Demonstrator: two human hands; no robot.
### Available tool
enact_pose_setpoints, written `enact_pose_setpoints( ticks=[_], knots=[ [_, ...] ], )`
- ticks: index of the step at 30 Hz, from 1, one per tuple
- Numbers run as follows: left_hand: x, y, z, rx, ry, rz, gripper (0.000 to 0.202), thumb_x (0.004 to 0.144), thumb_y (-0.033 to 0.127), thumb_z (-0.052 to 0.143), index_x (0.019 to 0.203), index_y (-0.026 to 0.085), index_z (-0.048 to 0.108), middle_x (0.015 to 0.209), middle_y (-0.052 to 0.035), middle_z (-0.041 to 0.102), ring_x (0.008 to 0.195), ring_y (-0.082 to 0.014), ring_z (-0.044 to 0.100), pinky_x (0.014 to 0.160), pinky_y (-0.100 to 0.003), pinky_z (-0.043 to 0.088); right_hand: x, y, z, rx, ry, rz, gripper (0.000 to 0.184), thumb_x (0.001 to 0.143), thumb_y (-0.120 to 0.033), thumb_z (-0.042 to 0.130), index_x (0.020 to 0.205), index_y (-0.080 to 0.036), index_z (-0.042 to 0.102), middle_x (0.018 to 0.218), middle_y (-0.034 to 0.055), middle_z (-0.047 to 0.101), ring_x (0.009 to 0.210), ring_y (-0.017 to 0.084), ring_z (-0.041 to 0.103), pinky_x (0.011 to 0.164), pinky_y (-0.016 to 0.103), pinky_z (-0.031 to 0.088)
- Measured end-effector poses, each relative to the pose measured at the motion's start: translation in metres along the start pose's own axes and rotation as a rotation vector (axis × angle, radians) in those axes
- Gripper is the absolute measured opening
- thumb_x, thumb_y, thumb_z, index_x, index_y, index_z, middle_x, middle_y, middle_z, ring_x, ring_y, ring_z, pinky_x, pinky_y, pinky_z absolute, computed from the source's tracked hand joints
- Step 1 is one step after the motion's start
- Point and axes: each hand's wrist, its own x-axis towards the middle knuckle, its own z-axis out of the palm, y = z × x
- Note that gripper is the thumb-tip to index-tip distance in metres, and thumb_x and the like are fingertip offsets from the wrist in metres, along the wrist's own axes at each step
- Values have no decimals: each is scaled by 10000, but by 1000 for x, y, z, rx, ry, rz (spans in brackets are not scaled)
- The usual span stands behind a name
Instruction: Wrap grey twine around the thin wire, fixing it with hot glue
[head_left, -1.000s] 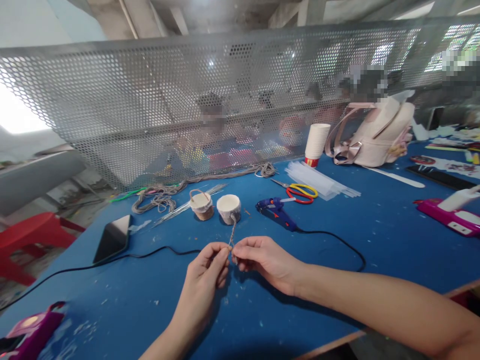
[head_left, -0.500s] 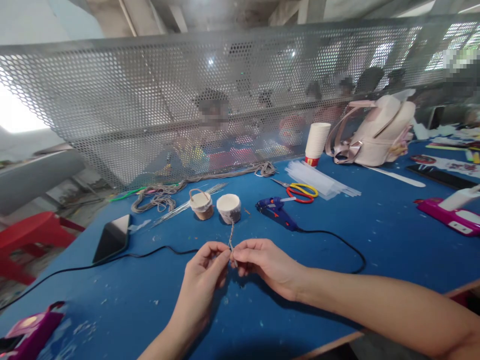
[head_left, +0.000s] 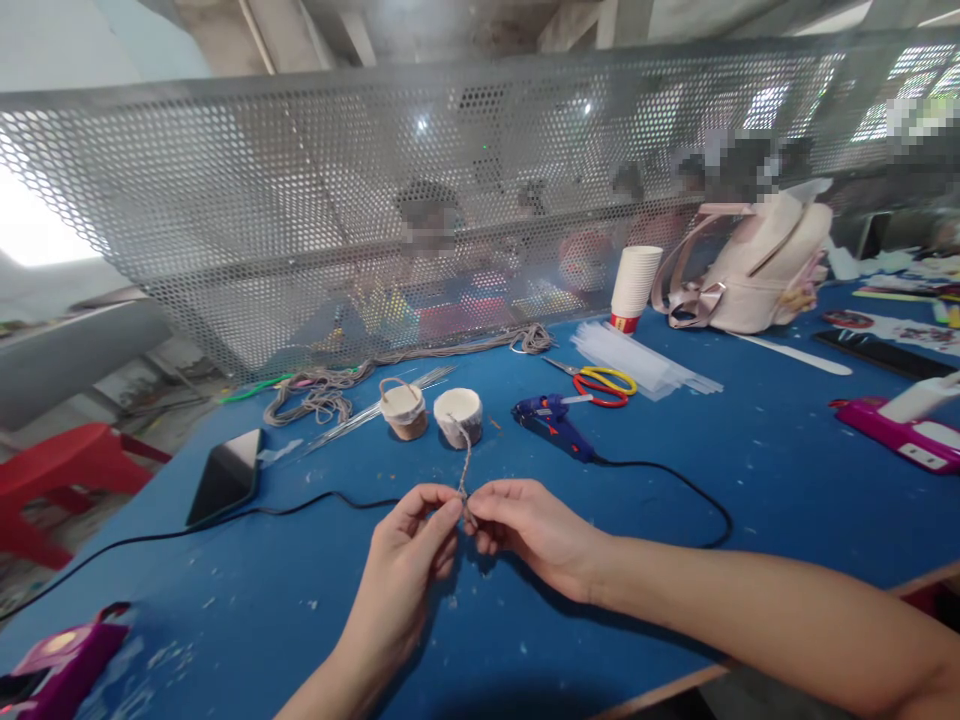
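My left hand (head_left: 412, 560) and my right hand (head_left: 525, 528) meet fingertip to fingertip over the blue table (head_left: 750, 480). Both pinch the near end of a twisted grey cord (head_left: 465, 465). That cord runs up to a small white cup (head_left: 458, 416) wrapped in the same cord at its base. A second little cup with a cord handle (head_left: 402, 408) stands just left of it. A blue glue gun (head_left: 555, 421) lies to the right of the cups, its black cable (head_left: 675, 480) curling past my right wrist.
A phone (head_left: 223, 477) lies at the left with a black cable. Loose grey cord (head_left: 322, 395), red-yellow scissors (head_left: 604, 384), clear glue sticks (head_left: 645, 362), stacked paper cups (head_left: 634, 287) and a pale backpack (head_left: 757, 265) sit further back. A perforated metal screen (head_left: 300, 200) borders the table; people sit behind it.
My hands have dropped slightly toward me, still pinching the cord end. Nothing else has moved.
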Motion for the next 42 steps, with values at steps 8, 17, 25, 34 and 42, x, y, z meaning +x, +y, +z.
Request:
enact_pose_setpoints(
  ticks=[8, 17, 25, 34, 42],
  knots=[
    [-1, 2, 2, 1, 35, 7, 291, 608, 341, 789, 694, 140, 597, 514, 38, 558, 389, -16, 312, 379, -157, 214, -1, 1, 0, -4, 30, -7, 178, 652, -301, 654, 642, -129, 609, 635, -3, 577, 535, 81, 478, 557, 246, 307],
    [0, 2, 0, -35, 21, -18, 298, 621, 367, 785, 683, 144, 598, 482, 62, 488, 400, -17, 291, 379, -152, 184, 1, -2, 0, 25, 26, 4, 137, 642, -261, 621, 630, -125, 604, 635, -2, 579, 520, 76, 478, 548, 241, 300],
    [0, 1, 1, -2, 10, -23, 286, 646, 386, 760, 713, 141, 628, 513, 32, 532, 412, -27, 296, 385, -163, 184, -2, -1, 2, 53, 9, 48, 155, 634, -274, 635, 624, -125, 593, 628, -8, 575, 507, 68, 481, 533, 227, 303],
    [-1, 3, 4, 70, 24, -14, 296, 672, 413, 730, 674, 132, 635, 469, 56, 426, 424, -39, 263, 391, -169, 192, -1, -3, 3, 44, 28, 22, 179, 620, -304, 649, 617, -134, 590, 624, -10, 573, 504, 67, 476, 527, 231, 305],
    [-1, 4, 4, 3, 42, -32, 306, 648, 411, 751, 705, 133, 637, 464, 79, 398, 419, -22, 245, 383, -146, 191, -2, -2, 2, 29, 52, -17, 135, 646, -259, 616, 606, -135, 581, 600, -11, 561, 500, 73, 472, 545, 239, 305]
  ],
)
